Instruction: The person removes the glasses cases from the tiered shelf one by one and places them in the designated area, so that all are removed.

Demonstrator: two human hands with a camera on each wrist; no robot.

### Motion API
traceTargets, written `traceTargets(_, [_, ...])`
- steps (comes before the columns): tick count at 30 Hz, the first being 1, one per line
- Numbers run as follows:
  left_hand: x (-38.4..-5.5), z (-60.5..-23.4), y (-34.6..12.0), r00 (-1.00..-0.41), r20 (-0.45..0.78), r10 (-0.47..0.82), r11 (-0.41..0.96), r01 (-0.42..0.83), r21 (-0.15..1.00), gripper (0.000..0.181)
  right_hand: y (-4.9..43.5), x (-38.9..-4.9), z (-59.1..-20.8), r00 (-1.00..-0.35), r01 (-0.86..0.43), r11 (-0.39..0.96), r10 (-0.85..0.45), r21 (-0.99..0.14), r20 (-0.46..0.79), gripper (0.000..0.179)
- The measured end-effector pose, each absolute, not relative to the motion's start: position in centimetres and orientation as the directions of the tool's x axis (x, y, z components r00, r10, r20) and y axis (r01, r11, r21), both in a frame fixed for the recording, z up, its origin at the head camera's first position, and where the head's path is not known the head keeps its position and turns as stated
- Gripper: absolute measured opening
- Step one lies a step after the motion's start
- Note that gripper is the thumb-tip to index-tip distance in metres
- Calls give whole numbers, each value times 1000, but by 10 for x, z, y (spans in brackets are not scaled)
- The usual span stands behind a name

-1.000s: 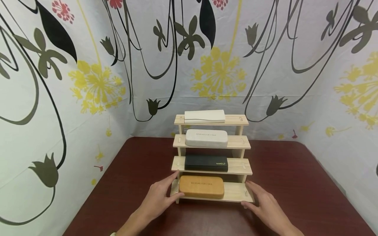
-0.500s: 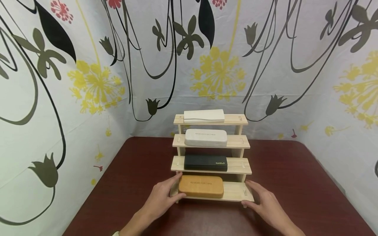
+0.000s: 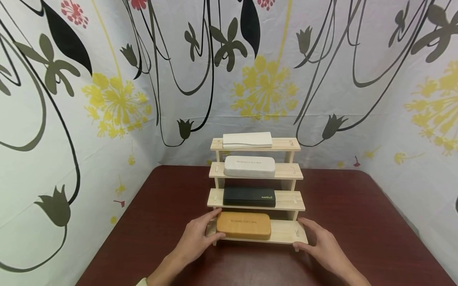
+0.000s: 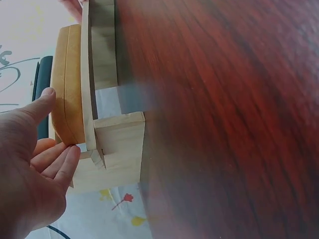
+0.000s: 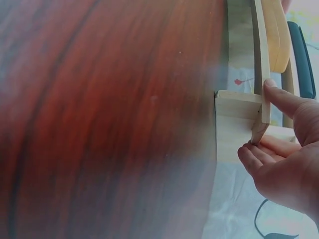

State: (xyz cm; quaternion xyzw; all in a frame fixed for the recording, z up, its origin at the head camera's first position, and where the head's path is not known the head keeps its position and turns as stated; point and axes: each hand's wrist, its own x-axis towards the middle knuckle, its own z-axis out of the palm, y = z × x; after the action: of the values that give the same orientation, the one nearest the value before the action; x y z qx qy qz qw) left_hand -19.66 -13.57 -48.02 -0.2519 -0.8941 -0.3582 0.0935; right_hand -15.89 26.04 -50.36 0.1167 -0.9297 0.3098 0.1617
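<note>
A four-tier wooden display stand [image 3: 286, 231] stands on the table with a case on each tier. On the lowest tier lies an orange eyeglass case [image 3: 244, 225]. My left hand [image 3: 195, 238] holds that case's left end, thumb at its front and fingers curled at the end, as the left wrist view shows. My right hand [image 3: 323, 246] grips the right end of the lowest shelf, its thumb [image 5: 281, 97] on the front edge and its fingers at the end. Above sit a black case [image 3: 249, 197], a white case [image 3: 249, 167] and a flat cream case [image 3: 247, 140].
The dark red-brown table [image 3: 171, 186] extends around the stand on all sides. Behind it and along both sides hangs a white cloth [image 3: 200, 103] printed with flowers and vines.
My left hand has shifted slightly right, from beside the stand's left end to the orange case. My right hand has hardly moved. The stand and the cases look unmoved.
</note>
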Motion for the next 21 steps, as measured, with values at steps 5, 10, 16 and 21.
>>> traceTargets(5, [-199, -481, -136, -873, 310, 376, 606, 485, 631, 76, 261, -160, -504, -931, -298, 762, -99, -575, 351, 77])
traceTargets(10, [-201, -483, -136, -878, 303, 372, 589, 475, 653, 76, 263, -162, -505, -942, -292, 705, -94, -646, 323, 77])
traceTargets(16, [-203, -485, -136, -881, 290, 374, 584, 467, 664, 75, 266, -164, -507, -949, -288, 668, -106, -686, 295, 77])
traceTargets(21, [-203, -486, -135, -885, 272, 378, 569, 454, 686, 76, 268, -166, -507, -952, -292, 625, -118, -724, 282, 78])
